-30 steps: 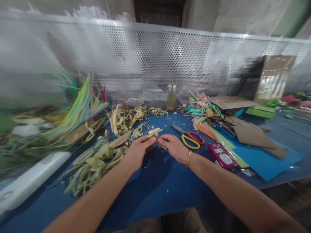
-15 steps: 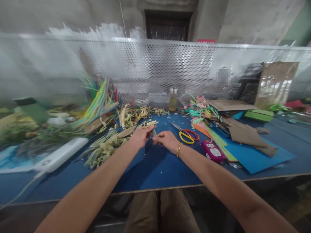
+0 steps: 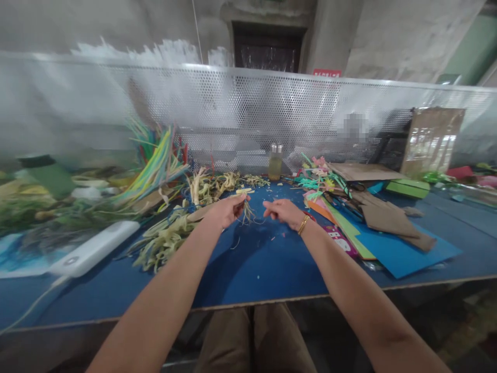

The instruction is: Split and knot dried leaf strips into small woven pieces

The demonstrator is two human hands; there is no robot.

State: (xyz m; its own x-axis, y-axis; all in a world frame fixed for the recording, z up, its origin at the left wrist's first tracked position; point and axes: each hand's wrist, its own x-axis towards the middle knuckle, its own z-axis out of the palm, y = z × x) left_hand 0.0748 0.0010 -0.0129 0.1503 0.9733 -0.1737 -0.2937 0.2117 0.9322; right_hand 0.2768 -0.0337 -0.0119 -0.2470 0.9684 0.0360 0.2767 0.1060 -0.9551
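Observation:
My left hand (image 3: 230, 209) pinches a small bunch of dried husk strips (image 3: 247, 211), its shredded ends hanging down past my fingertips. One thin strand curves out from the bunch toward the right. Apart from it, over the blue tabletop (image 3: 248, 274), my right hand (image 3: 284, 211) is closed with thumb and finger pressed together. Whatever those fingers hold, if anything, is too small to make out. The scissors are mostly covered by my right hand and wrist. Close to my left forearm lies a heap of pale dried husks (image 3: 165, 238).
A white power bank (image 3: 97, 251) with a cable lies at left, near colourful strips (image 3: 157, 160). A glass jar (image 3: 275, 163) stands at the back. On the right are a purple packet (image 3: 344, 242), blue sheets (image 3: 404, 259) and brown cardboard (image 3: 392, 217). A perforated metal screen (image 3: 248, 103) rises behind.
My right hand has moved away to the right from my left hand, now covering most of the scissors. The shredded husk ends show more openly at my left fingertips.

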